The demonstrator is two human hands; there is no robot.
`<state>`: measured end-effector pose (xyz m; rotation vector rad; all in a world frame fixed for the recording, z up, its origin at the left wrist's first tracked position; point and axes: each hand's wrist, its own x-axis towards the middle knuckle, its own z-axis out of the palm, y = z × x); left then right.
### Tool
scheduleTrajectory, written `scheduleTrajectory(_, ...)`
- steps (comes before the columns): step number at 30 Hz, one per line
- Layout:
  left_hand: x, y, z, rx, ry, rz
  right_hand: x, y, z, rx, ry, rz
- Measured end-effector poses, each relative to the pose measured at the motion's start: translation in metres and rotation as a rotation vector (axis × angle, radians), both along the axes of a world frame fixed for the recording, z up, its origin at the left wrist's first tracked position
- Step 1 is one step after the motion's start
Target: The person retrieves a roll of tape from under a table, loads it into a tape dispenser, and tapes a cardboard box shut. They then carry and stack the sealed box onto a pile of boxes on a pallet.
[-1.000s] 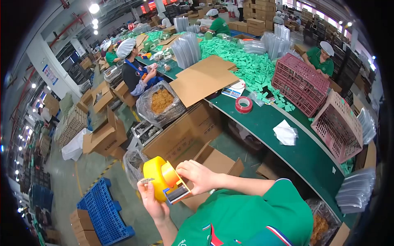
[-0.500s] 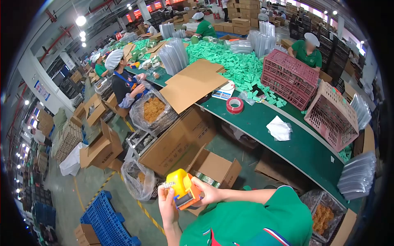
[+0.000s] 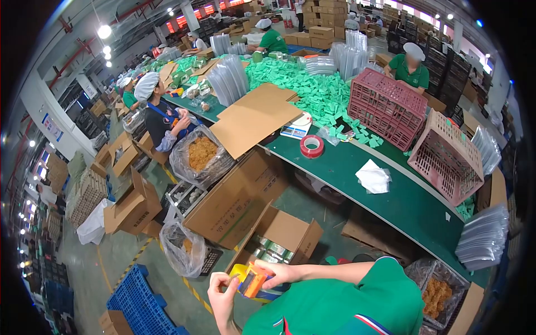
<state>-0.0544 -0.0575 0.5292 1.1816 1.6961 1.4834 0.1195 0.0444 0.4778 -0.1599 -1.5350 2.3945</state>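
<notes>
A yellow and orange tape dispenser (image 3: 254, 281) is held low in front of my body. My right hand (image 3: 279, 273) grips it from the right side, its fingers wrapped round the body. At the dispenser's left end, my left hand (image 3: 222, 293) is closed, with thumb and fingers pinched together close to the yellow part. What lies between those fingertips is too small to make out. Just beyond the dispenser stands an open cardboard box (image 3: 290, 230) with green and white packs (image 3: 271, 249) inside.
A green conveyor table (image 3: 346, 167) carries red tape (image 3: 311, 146), a white bag (image 3: 374, 176), a scale (image 3: 297, 125), cardboard sheets (image 3: 254, 120), green packets (image 3: 312, 92) and pink crates (image 3: 385, 109). A blue pallet (image 3: 139, 304) lies at lower left. Co-workers (image 3: 162, 111) stand along the table.
The tape dispenser has come down and turned in my hands. My left hand has shifted lower and left, its fingers curling in. More of the packs in the box now show.
</notes>
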Motion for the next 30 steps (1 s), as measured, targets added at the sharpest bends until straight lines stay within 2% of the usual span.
scheduleTrajectory(7, 0.010, -0.002, 0.005, 0.015, 0.088, -0.037, 0.000, 0.007, -0.005, -0.042, -0.059, 0.264)
scheduleTrajectory(11, 0.014, -0.003, 0.003, 0.054, -0.073, -0.044, -0.003, 0.002, -0.009, 0.007, -0.032, 0.219)
scheduleTrajectory(15, 0.019, -0.001, 0.001, 0.096, -0.247, -0.039, -0.005, -0.001, -0.009, 0.116, -0.124, 0.118)
scheduleTrajectory(16, 0.020, -0.002, -0.001, 0.103, -0.282, -0.034, -0.001, -0.001, -0.003, 0.050, -0.151, 0.104)
scheduleTrajectory(18, 0.023, 0.000, 0.003, 0.121, -0.279, -0.032, -0.001, 0.004, -0.015, 0.280, -0.179, -0.013)
scheduleTrajectory(21, 0.023, -0.003, 0.009, 0.083, -0.297, -0.070, 0.007, 0.008, 0.010, 0.233, -0.069, -0.045)
scheduleTrajectory(24, 0.028, -0.007, 0.028, 0.117, -0.233, -0.198, 0.009, 0.012, 0.040, 0.267, -0.062, 0.127)
scheduleTrajectory(26, 0.017, -0.010, 0.013, 0.172, -0.068, -0.227, 0.006, 0.013, 0.044, 0.094, -0.097, 0.205)
scheduleTrajectory(28, 0.015, -0.019, 0.020, 0.148, 0.072, -0.158, 0.001, 0.006, 0.029, -0.008, -0.096, 0.211)
scheduleTrajectory(30, 0.005, -0.032, 0.023, 0.133, 0.464, -0.056, -0.003, 0.002, 0.022, -0.026, -0.154, 0.211)
